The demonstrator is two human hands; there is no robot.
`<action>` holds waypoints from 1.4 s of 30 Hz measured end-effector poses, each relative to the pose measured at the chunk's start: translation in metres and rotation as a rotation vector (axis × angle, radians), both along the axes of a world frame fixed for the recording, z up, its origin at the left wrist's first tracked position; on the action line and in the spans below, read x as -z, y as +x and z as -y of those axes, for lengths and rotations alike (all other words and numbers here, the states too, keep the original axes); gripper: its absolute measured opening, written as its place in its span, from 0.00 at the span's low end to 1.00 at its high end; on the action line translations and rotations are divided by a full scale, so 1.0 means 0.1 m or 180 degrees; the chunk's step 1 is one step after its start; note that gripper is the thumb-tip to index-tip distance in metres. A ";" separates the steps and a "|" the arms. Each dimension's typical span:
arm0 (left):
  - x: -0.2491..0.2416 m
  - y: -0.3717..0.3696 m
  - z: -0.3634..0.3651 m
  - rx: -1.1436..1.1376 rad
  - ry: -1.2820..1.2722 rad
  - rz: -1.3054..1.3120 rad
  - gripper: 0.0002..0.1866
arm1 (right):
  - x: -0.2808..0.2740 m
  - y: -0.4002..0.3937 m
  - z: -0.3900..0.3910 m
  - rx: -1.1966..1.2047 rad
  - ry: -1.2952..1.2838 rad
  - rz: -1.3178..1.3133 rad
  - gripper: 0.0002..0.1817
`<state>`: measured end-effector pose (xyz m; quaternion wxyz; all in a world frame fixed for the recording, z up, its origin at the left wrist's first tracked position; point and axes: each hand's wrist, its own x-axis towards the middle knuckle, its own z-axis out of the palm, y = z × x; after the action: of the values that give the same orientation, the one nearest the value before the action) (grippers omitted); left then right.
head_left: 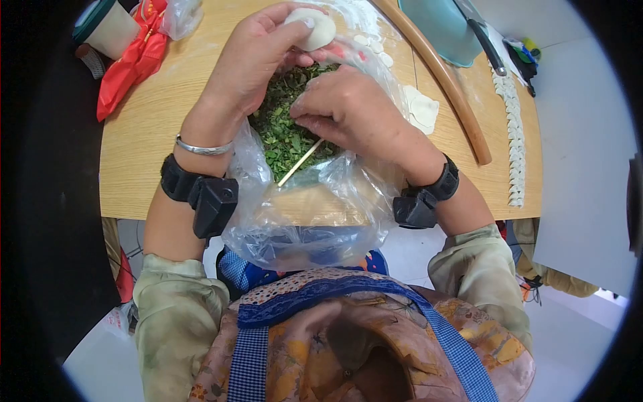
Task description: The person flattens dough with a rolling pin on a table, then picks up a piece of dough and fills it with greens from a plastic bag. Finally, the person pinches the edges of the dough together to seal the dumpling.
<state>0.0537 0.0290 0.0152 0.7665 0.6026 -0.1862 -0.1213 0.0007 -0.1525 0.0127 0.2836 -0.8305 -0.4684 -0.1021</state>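
A round, pale dough wrapper (pixel 317 31) rests in my left hand (pixel 258 57), with the thumb pressed on it, above the back edge of a clear plastic bag (pixel 321 208). Chopped green filling (pixel 284 137) lies in the opened bag. Over the filling, my right hand (pixel 345 107) has its fingers closed round the upper part of a light wooden stick (pixel 299 163), whose other end slants down toward the front of the filling. The tips of the right fingers are partly hidden.
Small dough rounds (pixel 375 47) and a stack of wrappers (pixel 422 110) lie beyond the bag. On the right are a long rolling pin (pixel 449 80), a teal basin (pixel 439 27), a knife (pixel 487 43) and a row of folded dough pieces (pixel 516 144). A red bag (pixel 137 63) and container (pixel 110 28) stand left.
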 end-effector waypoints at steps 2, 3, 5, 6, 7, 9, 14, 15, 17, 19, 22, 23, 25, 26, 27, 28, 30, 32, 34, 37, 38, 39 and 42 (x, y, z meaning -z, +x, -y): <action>0.01 0.00 0.00 -0.0026 -0.0002 -0.0055 0.16 | -0.05 -0.01 0.03 0.0205 0.0301 -0.0486 0.04; 0.01 0.00 0.00 -0.0052 -0.0001 -0.0114 0.15 | -0.07 -0.01 0.06 0.0201 0.0302 -0.0481 0.04; 0.05 0.04 -0.01 -0.0016 -0.0092 -0.0106 0.15 | -0.13 -0.02 0.08 0.0457 0.0343 -0.1164 0.08; 0.08 0.05 -0.02 0.0023 -0.0182 -0.0105 0.15 | -0.16 -0.02 0.09 0.0457 0.0343 -0.1161 0.08; 0.06 0.04 -0.01 0.0023 -0.0183 -0.0102 0.15 | -0.20 -0.03 0.08 0.0576 0.0454 -0.1448 0.08; 0.04 0.02 0.01 0.0088 -0.0131 -0.0011 0.15 | -0.19 -0.02 0.09 0.0694 0.0565 -0.1730 0.08; 0.01 -0.01 0.03 0.0092 -0.0110 0.0000 0.16 | -0.11 0.01 0.09 0.0513 0.0836 -0.1716 0.07; 0.01 -0.01 0.02 0.0102 -0.0136 -0.0017 0.16 | -0.12 0.01 0.09 0.0512 0.0833 -0.1714 0.07; 0.00 -0.02 0.02 0.0088 -0.0120 -0.0006 0.16 | -0.12 0.00 0.09 0.0587 0.1096 -0.2192 0.07; -0.02 -0.03 0.02 0.0075 -0.0104 0.0003 0.15 | -0.13 -0.01 0.08 0.0533 0.1361 -0.2396 0.06; -0.04 -0.04 0.03 0.0158 -0.0131 0.0003 0.16 | -0.15 0.00 0.09 0.0436 0.1499 -0.2327 0.06; -0.03 -0.04 0.03 0.0110 -0.0114 -0.0016 0.16 | -0.16 0.01 0.09 0.0395 0.1377 -0.2058 0.06; -0.03 -0.05 0.04 0.0063 -0.0097 -0.0032 0.16 | -0.16 0.05 0.10 0.0357 0.1292 -0.1711 0.05; -0.02 -0.05 0.04 0.0026 -0.0087 -0.0101 0.15 | -0.17 0.06 0.11 0.0320 0.1207 -0.1367 0.05; -0.02 -0.04 0.04 -0.0010 -0.0077 -0.0169 0.15 | -0.18 0.05 0.13 0.0322 0.1207 -0.1362 0.05; -0.01 -0.04 0.04 -0.0008 -0.0078 -0.0166 0.15 | -0.24 0.04 0.15 0.0371 0.1243 -0.1729 0.05; 0.01 -0.01 0.01 0.0148 0.0015 -0.0187 0.14 | -0.32 0.01 0.16 0.0423 0.1280 -0.2092 0.05; -0.01 -0.02 0.01 0.0213 0.0056 -0.0268 0.14 | -0.37 -0.01 0.18 0.0350 0.1686 -0.2314 0.05; -0.01 -0.01 0.01 0.0291 0.0100 -0.0329 0.15 | -0.43 -0.01 0.21 0.0351 0.1944 -0.2327 0.06; -0.03 -0.03 0.05 0.0518 0.0214 -0.0538 0.19 | -0.54 -0.02 0.27 0.0452 0.2303 -0.2093 0.08; -0.09 -0.09 0.07 0.0698 0.0095 -0.0727 0.21 | -0.57 -0.01 0.29 0.0537 0.2399 -0.1859 0.08; -0.15 -0.14 0.09 0.0879 -0.0023 -0.0923 0.23 | -0.59 0.01 0.30 0.0549 0.2404 -0.1810 0.08; -0.15 -0.16 0.11 0.0984 -0.0080 -0.1072 0.27 | -0.56 0.07 0.33 0.0515 0.2677 -0.1157 0.07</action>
<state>0.0382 0.0181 0.0304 0.7665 0.5285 -0.1473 -0.3338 0.0072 -0.1854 0.0685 0.6644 -0.6817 -0.2627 -0.1577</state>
